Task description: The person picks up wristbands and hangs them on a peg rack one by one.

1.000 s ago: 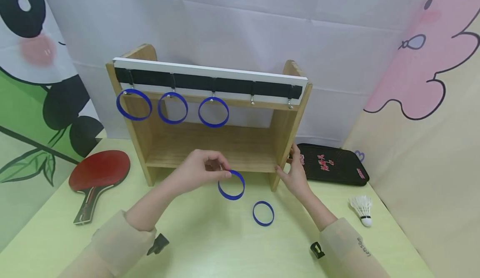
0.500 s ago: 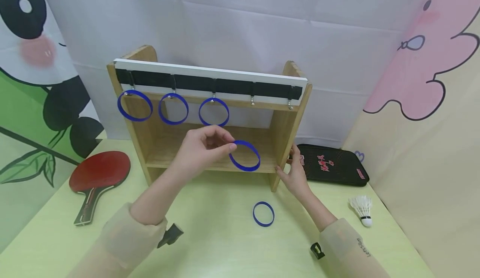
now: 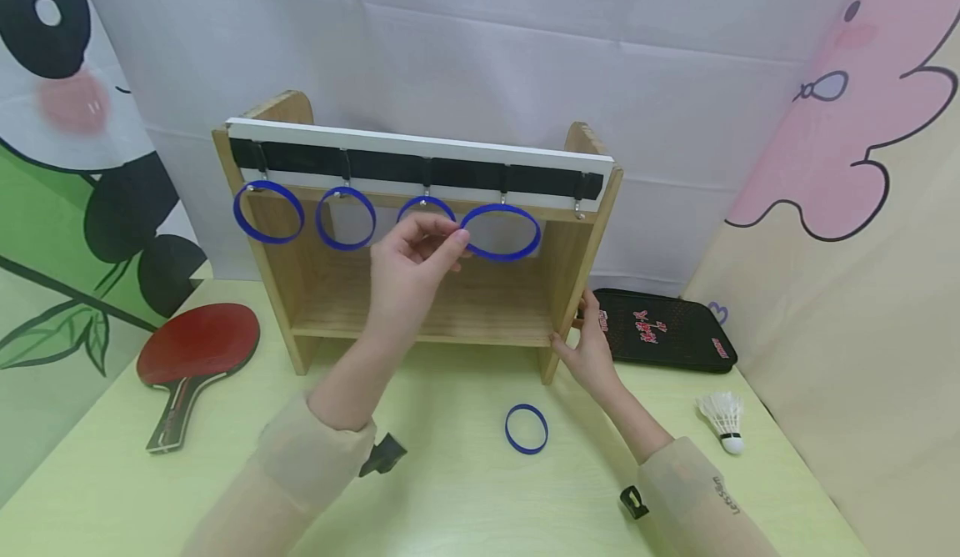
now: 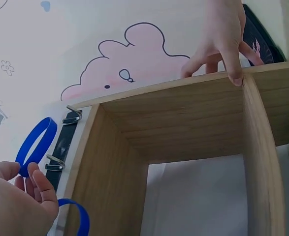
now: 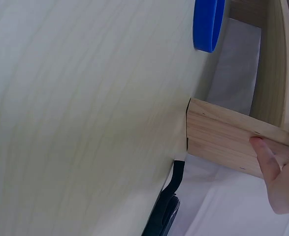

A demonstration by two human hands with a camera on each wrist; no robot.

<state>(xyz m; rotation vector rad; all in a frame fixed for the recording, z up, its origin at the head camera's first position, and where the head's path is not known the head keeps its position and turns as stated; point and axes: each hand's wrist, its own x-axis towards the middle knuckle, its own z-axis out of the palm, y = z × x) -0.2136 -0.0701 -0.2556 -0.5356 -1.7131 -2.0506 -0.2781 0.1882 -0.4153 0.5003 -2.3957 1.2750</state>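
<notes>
In the head view, the left hand pinches a blue ring between thumb and fingertips, raised in front of the wooden rack. From there the ring's upper edge overlaps the fourth hook from the left, so contact is hard to judge; the left wrist view, seen from the side, shows a narrow gap between ring and hook.

The right hand grips the rack's right side panel. The right wrist view shows its thumb lying on the front edge, with most of the hand cut off; the left wrist view adds the fingers spread against the outer face.

Only the head view takes in the three hung rings, the third partly behind the left hand; the left wrist view catches just a curve of one. The head view also shows the loose ring flat on the table before the rack, the paddle to the left, and the shuttlecock to the right, near the black case.
</notes>
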